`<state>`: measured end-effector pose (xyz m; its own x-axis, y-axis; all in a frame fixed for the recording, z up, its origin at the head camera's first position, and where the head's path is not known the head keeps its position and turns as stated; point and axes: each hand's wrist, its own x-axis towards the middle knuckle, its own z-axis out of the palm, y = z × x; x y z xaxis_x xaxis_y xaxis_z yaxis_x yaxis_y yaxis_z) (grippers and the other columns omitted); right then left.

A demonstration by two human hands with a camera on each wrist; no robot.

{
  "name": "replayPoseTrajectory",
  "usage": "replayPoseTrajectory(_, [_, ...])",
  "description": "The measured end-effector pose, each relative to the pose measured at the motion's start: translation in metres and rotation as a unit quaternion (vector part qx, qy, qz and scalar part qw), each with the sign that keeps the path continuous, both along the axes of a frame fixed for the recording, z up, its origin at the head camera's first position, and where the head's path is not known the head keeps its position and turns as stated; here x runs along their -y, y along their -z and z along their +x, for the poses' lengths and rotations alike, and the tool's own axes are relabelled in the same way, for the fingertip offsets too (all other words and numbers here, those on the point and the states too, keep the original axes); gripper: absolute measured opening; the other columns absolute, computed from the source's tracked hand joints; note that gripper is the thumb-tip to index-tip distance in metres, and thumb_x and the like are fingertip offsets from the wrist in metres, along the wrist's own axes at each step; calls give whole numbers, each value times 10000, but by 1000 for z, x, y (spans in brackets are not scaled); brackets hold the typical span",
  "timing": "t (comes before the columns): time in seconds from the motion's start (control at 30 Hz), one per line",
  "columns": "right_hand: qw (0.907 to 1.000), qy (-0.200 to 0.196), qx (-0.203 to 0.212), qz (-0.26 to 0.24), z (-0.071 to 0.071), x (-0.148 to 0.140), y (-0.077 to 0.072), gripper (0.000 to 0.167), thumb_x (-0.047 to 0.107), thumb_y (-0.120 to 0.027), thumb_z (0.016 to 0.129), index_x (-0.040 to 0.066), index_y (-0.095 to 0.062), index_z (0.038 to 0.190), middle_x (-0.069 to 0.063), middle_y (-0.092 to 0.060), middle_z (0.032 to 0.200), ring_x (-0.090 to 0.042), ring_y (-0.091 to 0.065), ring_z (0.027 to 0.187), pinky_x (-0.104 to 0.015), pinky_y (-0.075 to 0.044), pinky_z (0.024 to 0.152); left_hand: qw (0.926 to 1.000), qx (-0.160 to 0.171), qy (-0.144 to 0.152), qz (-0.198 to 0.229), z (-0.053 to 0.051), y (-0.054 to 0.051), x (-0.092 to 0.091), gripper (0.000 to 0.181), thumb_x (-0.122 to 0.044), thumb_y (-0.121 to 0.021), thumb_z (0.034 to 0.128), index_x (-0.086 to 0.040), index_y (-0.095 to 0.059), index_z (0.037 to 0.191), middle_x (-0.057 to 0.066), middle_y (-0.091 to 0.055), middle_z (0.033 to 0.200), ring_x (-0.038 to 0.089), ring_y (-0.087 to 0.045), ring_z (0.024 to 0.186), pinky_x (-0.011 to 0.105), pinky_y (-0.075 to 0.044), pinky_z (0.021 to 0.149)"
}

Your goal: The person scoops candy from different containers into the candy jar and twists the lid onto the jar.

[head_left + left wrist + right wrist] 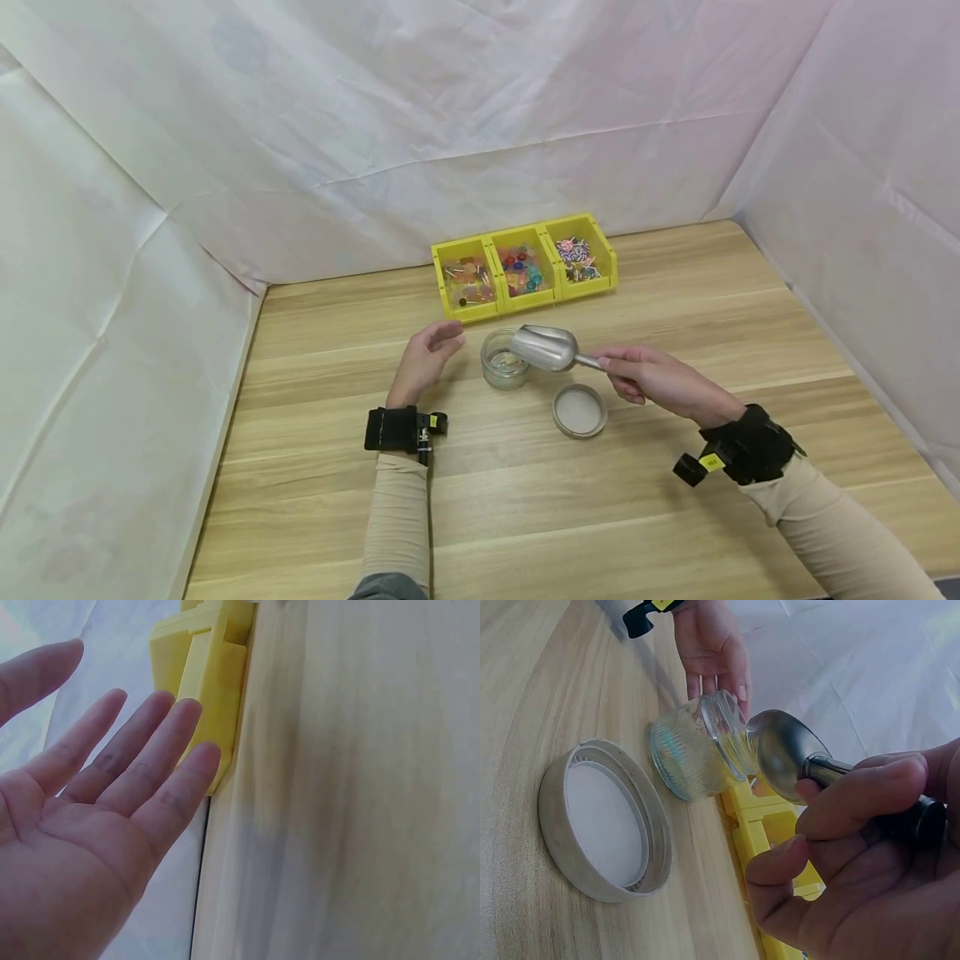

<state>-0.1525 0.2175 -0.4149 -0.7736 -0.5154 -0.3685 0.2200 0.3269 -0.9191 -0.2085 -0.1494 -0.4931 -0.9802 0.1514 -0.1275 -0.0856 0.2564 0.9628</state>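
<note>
My right hand (663,381) grips the handle of a metal scoop (547,347), its bowl tilted over the mouth of a small glass jar (504,372). In the right wrist view the scoop (784,750) has its front edge at the jar's rim, and the glass jar (694,750) stands on the table. Some small pieces show at the jar's bottom, too small to tell. To the jar's left, my left hand (427,360) is held apart from it, fingers straight and empty in the left wrist view. The jar's lid (579,411) lies inside up, nearer to me.
Behind the jar stand three joined yellow bins (468,313). Wrapped lollipops lie in the left one, coloured round sweets in the middle, swirled lollipops in the right. White sheeting (420,125) hangs behind and at both sides of the wooden table (517,533).
</note>
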Motion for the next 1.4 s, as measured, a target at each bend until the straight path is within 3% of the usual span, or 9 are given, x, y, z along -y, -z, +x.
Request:
replayPoseTrajectory(0.33, [10000, 21, 14, -15, 1, -1, 1, 466, 301, -439, 1068, -9, -492, 1412, 1, -370, 675, -120, -366, 580, -232, -322, 552, 9999, -122, -59, -5, 1, -1, 2, 433, -295, -646, 971, -96, -579, 1350, 36, -631, 1305, 224, -579, 1230, 408, -459, 1074])
replayPoseTrajectory(0.63, [10000, 43, 12, -34, 2, -2, 1, 480, 305, -440, 1068, -24, -480, 1414, -1, -367, 675, -121, -361, 580, -237, -319, 555, 10000, -33, 22, 3, 0, -1, 0, 466, -364, -654, 958, -136, -578, 1357, 19, -624, 1313, 211, -572, 1238, 406, -452, 1081])
replayPoseTrajectory(0.83, [10000, 21, 11, -91, 3, -3, 2, 495, 327, -443, 1064, -17, -478, 1419, 8, -368, 665, -122, -360, 577, -257, -311, 545, 10000, 23, -17, 92, -1, -2, -2, 435, -311, -647, 968, -137, -576, 1360, 34, -615, 1334, 222, -562, 1251, 409, -448, 1087])
replayPoseTrajectory(1.2, [9997, 58, 81, -226, 3, -6, 3, 512, 357, -452, 1058, -16, -481, 1407, 5, -369, 656, -123, -353, 566, -258, -301, 523, 9990, -206, -309, 232, -10, -6, -10, 427, -289, -655, 963, -93, -592, 1337, 71, -647, 1288, 238, -594, 1208, 423, -476, 1056])
replayPoseTrajectory(1.4, [9997, 117, 89, -208, 3, -8, 1, 513, 364, -451, 1058, -14, -481, 1404, 5, -367, 662, -120, -354, 573, -239, -312, 540, 9977, -96, -572, 336, -14, -8, -12, 433, -308, -665, 955, -98, -599, 1328, 62, -648, 1279, 224, -596, 1192, 421, -487, 1041])
